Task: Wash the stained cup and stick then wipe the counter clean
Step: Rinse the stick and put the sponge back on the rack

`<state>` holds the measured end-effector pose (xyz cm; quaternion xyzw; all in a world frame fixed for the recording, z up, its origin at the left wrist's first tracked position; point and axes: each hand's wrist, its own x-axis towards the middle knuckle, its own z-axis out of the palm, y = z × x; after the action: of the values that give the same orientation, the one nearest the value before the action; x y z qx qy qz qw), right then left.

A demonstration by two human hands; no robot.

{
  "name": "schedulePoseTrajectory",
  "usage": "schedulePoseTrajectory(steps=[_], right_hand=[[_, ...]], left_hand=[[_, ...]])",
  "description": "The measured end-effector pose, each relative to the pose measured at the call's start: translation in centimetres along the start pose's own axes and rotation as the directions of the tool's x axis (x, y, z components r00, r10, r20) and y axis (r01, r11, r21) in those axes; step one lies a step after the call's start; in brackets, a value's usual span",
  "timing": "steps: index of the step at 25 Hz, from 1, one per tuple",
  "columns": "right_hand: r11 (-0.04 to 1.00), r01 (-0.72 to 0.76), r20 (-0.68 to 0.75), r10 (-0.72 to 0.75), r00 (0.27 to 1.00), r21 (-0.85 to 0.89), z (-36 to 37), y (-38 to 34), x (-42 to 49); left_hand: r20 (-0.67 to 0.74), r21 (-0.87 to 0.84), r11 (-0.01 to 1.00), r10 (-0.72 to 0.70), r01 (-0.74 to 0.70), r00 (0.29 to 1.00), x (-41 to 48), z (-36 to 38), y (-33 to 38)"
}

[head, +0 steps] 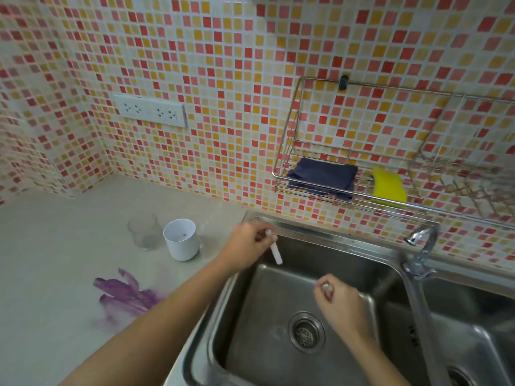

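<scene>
My left hand (246,246) pinches a short white stick (275,252) over the back left corner of the steel sink (250,330); the stick points down into the basin. My right hand (338,298) hovers over the middle of the basin with curled fingers, and a small pale bit shows at its fingertips; what it is I cannot tell. The white cup (181,240) stands upright on the counter left of the sink, with a dark speck inside. A purple stain (125,295) is smeared on the counter (55,260) in front of the cup.
A clear glass (143,231) stands beside the white cup. The faucet (420,246) rises at the sink's right, with no water visible. A wire wall rack (287,151) holds a dark blue cloth (323,176) and a yellow sponge (388,188). Power outlets (150,110) sit on the tiled wall.
</scene>
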<state>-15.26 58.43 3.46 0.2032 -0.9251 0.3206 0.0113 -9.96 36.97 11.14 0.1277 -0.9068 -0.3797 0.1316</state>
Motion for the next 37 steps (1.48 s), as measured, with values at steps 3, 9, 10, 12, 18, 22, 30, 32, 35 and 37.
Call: schedulePoseTrajectory(steps=[3, 9, 10, 12, 18, 22, 30, 32, 35, 37], right_hand=[[0.997, 0.027, 0.079, -0.033, 0.996, 0.076, 3.7, -3.5, 1.9], [0.969, 0.134, 0.323, -0.197, 0.926, 0.209, 12.7, -12.7, 6.5], [0.97, 0.135, 0.344, -0.2, 0.917, 0.202, 14.3, -14.2, 7.2], [0.975, 0.111, 0.395, -0.181, 0.901, 0.194, 16.6, -16.3, 8.0], [0.973, -0.001, 0.439, -0.103, 0.892, 0.229, 21.5, -19.7, 8.8], [0.947, -0.046, 0.381, -0.084, 0.921, 0.318, 23.1, -20.8, 8.3], [0.935, -0.072, 0.362, -0.063, 0.93, 0.346, 23.7, -21.2, 8.3], [0.94, -0.071, 0.371, -0.062, 0.927, 0.334, 23.8, -21.2, 8.3], [0.945, -0.075, 0.374, -0.052, 0.926, 0.318, 23.7, -21.4, 8.4], [0.942, -0.082, 0.382, -0.051, 0.923, 0.325, 23.7, -21.3, 8.4]], left_hand=[[-0.1, 0.022, 0.999, -0.031, 0.033, 0.995, 0.7, -5.9, -3.8], [-0.182, 0.145, 0.975, -0.143, 0.17, 0.973, 3.0, -13.2, -13.4], [-0.157, 0.171, 0.972, -0.136, 0.162, 0.978, 3.5, -13.6, -14.9], [-0.068, 0.238, 0.963, -0.111, 0.124, 0.992, 4.1, -13.5, -16.9], [0.144, 0.296, 0.955, -0.05, 0.005, 0.988, 5.2, -12.9, -21.3], [0.172, 0.296, 0.955, -0.018, -0.035, 0.985, 5.5, -12.8, -22.6], [0.214, 0.311, 0.948, 0.002, -0.07, 0.977, 5.7, -12.5, -22.4], [0.223, 0.323, 0.944, -0.006, -0.068, 0.975, 5.7, -12.4, -22.3], [0.239, 0.336, 0.94, -0.021, -0.063, 0.971, 5.7, -12.3, -22.0], [0.248, 0.355, 0.932, -0.019, -0.072, 0.969, 5.7, -12.3, -21.8]])
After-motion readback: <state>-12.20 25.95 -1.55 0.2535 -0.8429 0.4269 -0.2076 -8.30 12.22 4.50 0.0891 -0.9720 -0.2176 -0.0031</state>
